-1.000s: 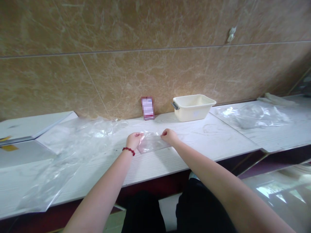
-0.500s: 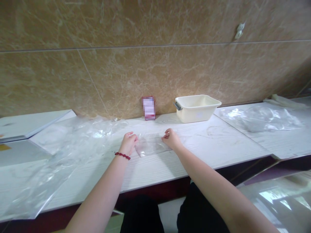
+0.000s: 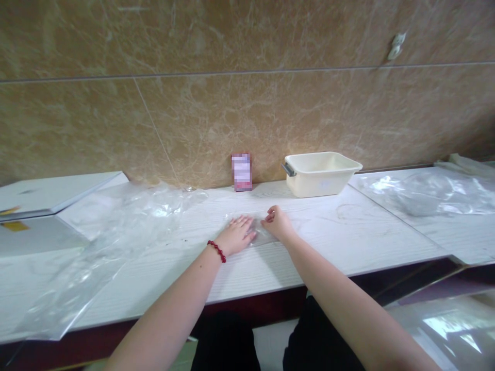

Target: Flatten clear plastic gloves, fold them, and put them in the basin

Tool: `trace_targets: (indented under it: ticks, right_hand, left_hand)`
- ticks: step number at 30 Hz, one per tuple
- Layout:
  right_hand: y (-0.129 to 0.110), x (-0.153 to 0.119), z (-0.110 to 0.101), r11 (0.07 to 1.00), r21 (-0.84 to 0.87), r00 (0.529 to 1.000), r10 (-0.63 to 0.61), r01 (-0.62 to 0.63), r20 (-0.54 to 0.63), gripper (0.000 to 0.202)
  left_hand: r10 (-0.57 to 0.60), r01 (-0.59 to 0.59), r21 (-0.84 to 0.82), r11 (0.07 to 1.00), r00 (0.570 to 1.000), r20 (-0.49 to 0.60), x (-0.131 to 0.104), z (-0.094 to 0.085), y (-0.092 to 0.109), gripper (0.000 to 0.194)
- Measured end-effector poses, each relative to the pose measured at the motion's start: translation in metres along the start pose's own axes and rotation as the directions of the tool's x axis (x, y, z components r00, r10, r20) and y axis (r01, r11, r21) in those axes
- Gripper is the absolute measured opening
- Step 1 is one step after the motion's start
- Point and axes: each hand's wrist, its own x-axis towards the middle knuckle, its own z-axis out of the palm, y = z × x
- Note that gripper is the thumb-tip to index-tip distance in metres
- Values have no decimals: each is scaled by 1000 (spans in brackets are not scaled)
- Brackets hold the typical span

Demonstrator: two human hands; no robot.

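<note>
A small clear plastic bag [image 3: 260,235] lies flat on the white wood-grain table [image 3: 328,247] in front of me. Palm down, with its fingers stretched out, my left hand [image 3: 235,238] rests on the left part of the bag; a red bead bracelet circles that wrist. My right hand [image 3: 279,224] has its thumb and fingers curled in a pinch at the bag's right part. Both hands hide portions of the bag, and its see-through edges are hard to make out.
Crumpled clear plastic [image 3: 147,216] spreads over the left side, by a white box [image 3: 34,239]. A cream plastic basin [image 3: 325,184] with a grey handle stands near the wall, right of a blurred-out upright card [image 3: 242,172]. More clear plastic [image 3: 433,193] lies far right.
My left hand has moved right from the bag's left edge and spread flat over it. My right hand keeps its pinch in about the same place. The view has shifted slightly.
</note>
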Motion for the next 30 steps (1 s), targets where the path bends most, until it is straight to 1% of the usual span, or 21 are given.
trace_targets:
  ticks: [2, 6, 9, 12, 17, 19, 21, 23, 24, 27, 30]
  right_hand:
    - [-3, -1, -3, 1000, -4, 1000, 16, -16, 0, 32]
    - [-11, -7, -18, 995, -45, 996, 88, -87, 28, 27]
    - [-12, -13, -29, 987, -96, 985, 139, -129, 106, 27]
    - [-10, -15, -35, 987, -114, 975, 134, -115, 176, 27]
    - [-6, -14, -35, 984, -150, 980, 119, -95, 159, 24]
    - [-4, -12, -34, 984, -148, 985, 121, -101, 127, 22]
    - [-2, -9, -31, 988, -91, 990, 128, -123, 53, 19]
    - [-1, -6, -28, 986, 45, 986, 164, -163, -13, 18]
    - [-1, -4, -27, 974, 136, 982, 188, -184, -21, 18]
    - [-3, -1, -23, 879, 403, 964, 262, -255, 39, 21]
    - [-7, -1, -22, 778, 555, 952, 289, -295, 102, 24]
  left_hand:
    - [-4, 1, 59, 998, 999, 53, 0, 5, 3, 54]
    - [0, -7, 118, 993, 998, 60, -1, 8, 2, 59]
    - [2, -10, 122, 992, 998, 69, -3, 8, 1, 59]
    - [4, -13, 111, 994, 997, 79, -4, 5, 2, 61]
    - [5, -13, 91, 996, 995, 96, -5, 1, 4, 67]
    - [3, -11, 92, 996, 996, 92, -5, 1, 5, 69]
    - [4, -12, 96, 995, 997, 83, -5, 1, 6, 69]
    - [8, -16, 102, 995, 997, 77, -5, 1, 6, 70]
    - [11, -19, 105, 994, 997, 77, -6, 1, 6, 70]
    - [25, -35, 112, 993, 996, 88, -6, 1, 6, 68]
    - [32, -44, 114, 992, 995, 99, -7, 0, 6, 65]
